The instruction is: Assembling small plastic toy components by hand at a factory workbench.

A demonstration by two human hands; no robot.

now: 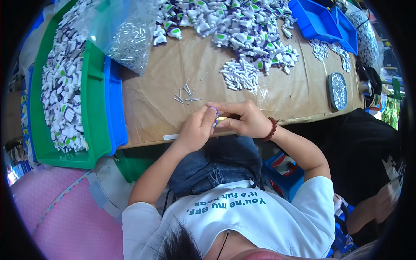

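Observation:
My left hand (pixel 197 128) and my right hand (pixel 243 119) meet at the near edge of the cardboard-covered table (pixel 156 108). Together they pinch a small purple and white toy part (pixel 215 116), mostly hidden by my fingers. My right wrist wears a dark red bead bracelet (pixel 271 128). Several small metal pins (pixel 184 94) lie loose on the cardboard just beyond my left hand. A small heap of white plastic pieces (pixel 239 74) sits beyond my right hand.
A large pile of white, green and purple toy parts (pixel 234 21) covers the far side. A green bin (pixel 93 108) full of such parts stands left, beside a blue tray (pixel 115 104). A plastic bag of pins (pixel 130 39), blue trays (pixel 320 19), a round tin (pixel 338 90), a person in black (pixel 368 151) at right.

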